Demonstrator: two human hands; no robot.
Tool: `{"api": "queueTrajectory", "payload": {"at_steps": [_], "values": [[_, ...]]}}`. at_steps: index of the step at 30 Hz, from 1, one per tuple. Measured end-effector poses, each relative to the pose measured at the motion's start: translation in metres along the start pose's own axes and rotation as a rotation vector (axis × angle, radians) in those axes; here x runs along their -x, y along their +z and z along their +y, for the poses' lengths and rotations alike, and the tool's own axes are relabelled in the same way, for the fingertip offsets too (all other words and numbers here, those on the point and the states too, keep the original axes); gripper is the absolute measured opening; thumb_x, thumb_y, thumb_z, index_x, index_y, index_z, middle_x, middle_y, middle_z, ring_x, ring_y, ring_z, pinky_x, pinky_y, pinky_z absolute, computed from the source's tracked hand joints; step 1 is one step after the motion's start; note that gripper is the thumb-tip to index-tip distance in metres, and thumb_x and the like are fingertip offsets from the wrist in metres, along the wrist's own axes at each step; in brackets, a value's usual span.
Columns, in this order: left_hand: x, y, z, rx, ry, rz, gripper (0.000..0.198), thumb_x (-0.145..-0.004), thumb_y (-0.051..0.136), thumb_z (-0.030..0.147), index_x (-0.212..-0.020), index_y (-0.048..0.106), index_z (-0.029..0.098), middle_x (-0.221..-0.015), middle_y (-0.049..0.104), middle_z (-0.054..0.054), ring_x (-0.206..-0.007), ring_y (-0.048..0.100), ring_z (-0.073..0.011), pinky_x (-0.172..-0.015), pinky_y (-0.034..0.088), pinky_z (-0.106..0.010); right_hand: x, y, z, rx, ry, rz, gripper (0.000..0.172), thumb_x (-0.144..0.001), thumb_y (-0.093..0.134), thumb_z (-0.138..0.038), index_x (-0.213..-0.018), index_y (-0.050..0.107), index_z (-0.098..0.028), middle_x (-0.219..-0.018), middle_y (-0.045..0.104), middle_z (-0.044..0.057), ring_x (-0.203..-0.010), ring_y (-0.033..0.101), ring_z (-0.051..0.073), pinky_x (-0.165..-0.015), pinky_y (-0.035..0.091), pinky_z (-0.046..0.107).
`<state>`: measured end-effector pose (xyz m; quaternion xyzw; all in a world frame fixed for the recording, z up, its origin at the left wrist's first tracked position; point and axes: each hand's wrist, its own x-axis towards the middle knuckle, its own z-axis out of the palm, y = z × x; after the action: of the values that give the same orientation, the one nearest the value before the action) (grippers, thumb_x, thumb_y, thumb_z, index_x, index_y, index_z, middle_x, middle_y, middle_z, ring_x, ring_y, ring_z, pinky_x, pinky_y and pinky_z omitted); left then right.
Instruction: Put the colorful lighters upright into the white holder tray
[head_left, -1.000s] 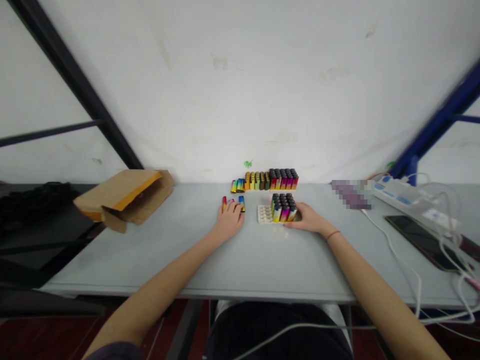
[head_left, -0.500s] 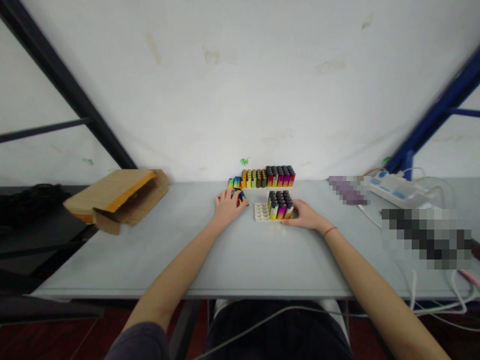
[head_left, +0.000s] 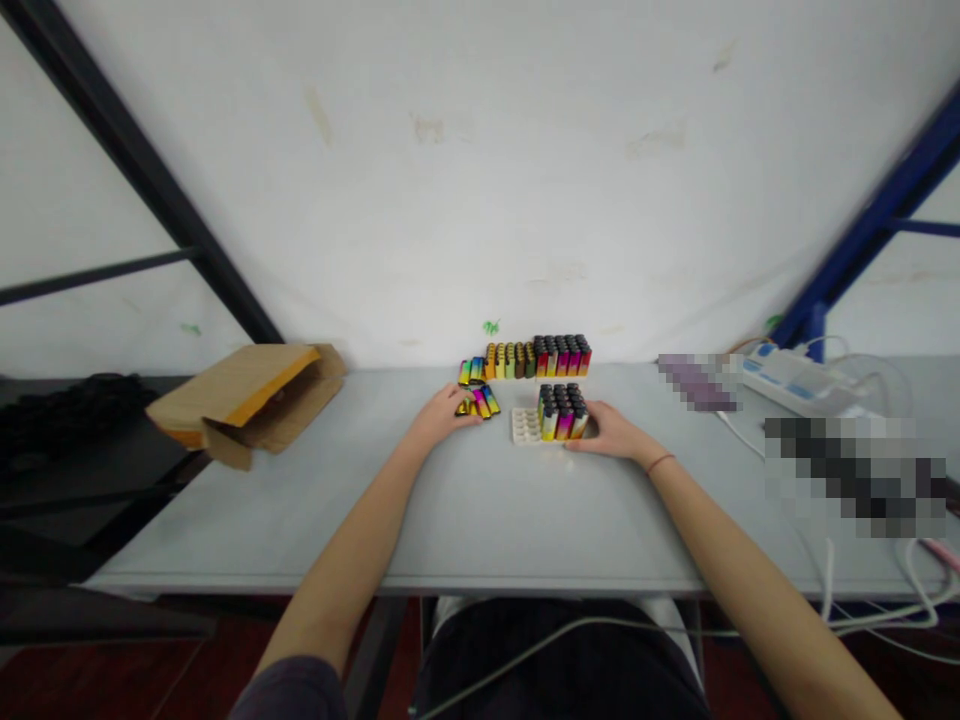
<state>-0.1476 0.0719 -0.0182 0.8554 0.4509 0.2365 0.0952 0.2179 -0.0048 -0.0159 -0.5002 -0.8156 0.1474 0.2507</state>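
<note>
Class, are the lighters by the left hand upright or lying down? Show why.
Lying down: the lighters rest flat on the table, unlike the upright rows behind.

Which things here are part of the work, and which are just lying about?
Part of the work: left hand, right hand, loose lighters, upright lighters in the white tray, back row of lighters.
Lying about: cardboard envelope, power strip.

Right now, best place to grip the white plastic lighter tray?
I'd take the white plastic lighter tray by its empty left end, coming from the near side. The upright lighters fill its right part and the right hand is pressed against them, so that end looks like the only free edge for fingers.
</note>
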Motion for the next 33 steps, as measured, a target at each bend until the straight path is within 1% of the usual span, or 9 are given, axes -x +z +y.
{"api": "queueTrajectory", "payload": {"at_steps": [3, 6, 13, 16, 19, 23, 27, 30, 33], "values": [[0.001, 0.004, 0.006, -0.054, -0.092, 0.103, 0.037, -0.095, 0.052, 0.046, -0.117, 0.07, 0.022, -0.114, 0.06, -0.008, -0.106, 0.062, -0.0219, -0.102, 0.048, -0.037, 0.0, 0.0, -0.001, -0.006, -0.005, 0.01, 0.064, -0.071, 0.076, -0.057, -0.118, 0.066, -0.016, -0.118, 0.073, 0.014, -0.104, 0.066, 0.034, -0.097, 0.05, 0.047], [0.004, 0.002, 0.008, -0.169, -0.231, 0.132, 0.039, -0.1, 0.041, 0.039, -0.115, 0.072, 0.02, -0.116, 0.062, -0.012, -0.107, 0.062, -0.0228, -0.104, 0.046, -0.038, 0.0, 0.0, 0.0, -0.01, 0.003, -0.003, 0.064, -0.07, 0.076, -0.058, -0.117, 0.066, -0.015, -0.116, 0.073, 0.014, -0.103, 0.066, 0.034, -0.095, 0.05, 0.048], [0.008, -0.018, 0.009, -0.181, -0.365, 0.101, 0.028, -0.092, 0.056, 0.039, -0.102, 0.07, 0.018, -0.098, 0.07, -0.013, -0.098, 0.065, -0.0265, -0.096, 0.048, -0.038, 0.0, 0.0, 0.001, -0.014, 0.003, 0.004, 0.062, -0.07, 0.077, -0.058, -0.114, 0.067, -0.015, -0.113, 0.073, 0.015, -0.101, 0.066, 0.034, -0.094, 0.051, 0.048], [0.006, -0.022, 0.011, -0.135, -0.443, 0.052, 0.032, -0.088, 0.06, 0.032, -0.115, 0.067, 0.016, -0.101, 0.072, -0.012, -0.093, 0.067, -0.0253, -0.089, 0.05, -0.034, 0.0, 0.0, 0.0, -0.016, -0.006, 0.0, 0.061, -0.071, 0.077, -0.057, -0.113, 0.067, -0.015, -0.113, 0.073, 0.015, -0.1, 0.066, 0.034, -0.095, 0.051, 0.048], [0.005, -0.022, 0.013, -0.138, -0.444, 0.004, 0.039, -0.089, 0.055, 0.025, -0.126, 0.065, 0.016, -0.103, 0.073, -0.011, -0.092, 0.068, -0.0235, -0.087, 0.05, -0.032, 0.0, 0.0, -0.001, -0.023, -0.011, 0.009, 0.06, -0.071, 0.077, -0.056, -0.114, 0.067, -0.016, -0.114, 0.073, 0.013, -0.102, 0.066, 0.034, -0.096, 0.051, 0.047], [0.006, -0.017, 0.015, -0.23, -0.39, 0.019, 0.039, -0.094, 0.049, 0.029, -0.125, 0.067, 0.015, -0.108, 0.07, -0.014, -0.101, 0.067, -0.0259, -0.095, 0.049, -0.035, 0.001, 0.0, -0.001, -0.028, -0.013, 0.005, 0.062, -0.072, 0.077, -0.055, -0.118, 0.066, -0.015, -0.116, 0.073, 0.014, -0.105, 0.066, 0.035, -0.098, 0.049, 0.049], [0.007, -0.014, 0.015, -0.248, -0.436, 0.023, 0.044, -0.092, 0.05, 0.024, -0.134, 0.059, 0.012, -0.115, 0.067, -0.017, -0.108, 0.065, -0.0263, -0.099, 0.048, -0.035, 0.001, 0.0, -0.001, -0.035, -0.007, 0.016, 0.064, -0.071, 0.078, -0.054, -0.121, 0.066, -0.017, -0.118, 0.073, 0.014, -0.106, 0.066, 0.035, -0.099, 0.049, 0.05], [0.007, -0.014, 0.013, -0.215, -0.48, 0.036, 0.037, -0.09, 0.05, 0.019, -0.123, 0.064, 0.011, -0.111, 0.066, -0.017, -0.105, 0.066, -0.0266, -0.098, 0.049, -0.036, 0.001, 0.001, 0.001, -0.027, -0.007, 0.016, 0.064, -0.07, 0.077, -0.055, -0.12, 0.066, -0.017, -0.119, 0.073, 0.014, -0.107, 0.067, 0.036, -0.099, 0.05, 0.05], [0.004, -0.014, 0.015, -0.049, -0.487, 0.172, 0.025, -0.089, 0.048, 0.018, -0.108, 0.064, 0.013, -0.107, 0.064, -0.016, -0.101, 0.067, -0.0255, -0.097, 0.05, -0.038, 0.001, 0.002, 0.002, -0.024, -0.005, 0.027, 0.064, -0.07, 0.077, -0.056, -0.12, 0.066, -0.017, -0.119, 0.073, 0.014, -0.107, 0.066, 0.036, -0.098, 0.05, 0.051]]}}
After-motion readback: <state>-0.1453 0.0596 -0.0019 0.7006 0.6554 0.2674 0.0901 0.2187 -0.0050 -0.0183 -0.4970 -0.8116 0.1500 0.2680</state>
